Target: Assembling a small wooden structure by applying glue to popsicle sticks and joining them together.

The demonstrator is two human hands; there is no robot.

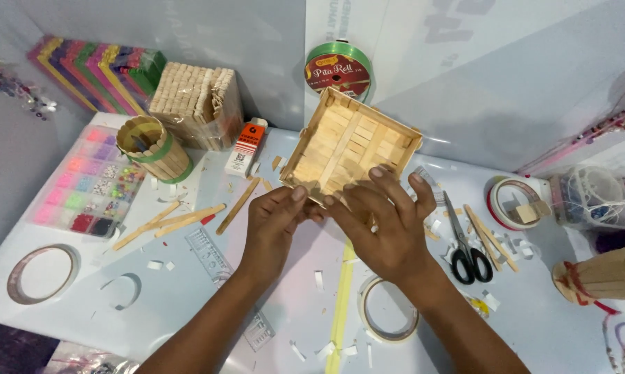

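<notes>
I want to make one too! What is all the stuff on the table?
stick tray: one, pale wood, tilted up at table's middle, held by both hands
stick cup: one, wood with green band, left
stick block: one, pale wood, behind the cup
foam sheets: one stack, many colours, far left
bead box: one, clear with pink beads, left edge
glue bottle: one, white and orange, lying down
ribbon roll: one, green, against the wall
loose sticks: several, wood, left of the hands
scissors: one, black handles, right
tape rolls: about three, pale, scattered
left hand: fingers on tray's near corner
right hand: fingers on tray's near edge
</notes>
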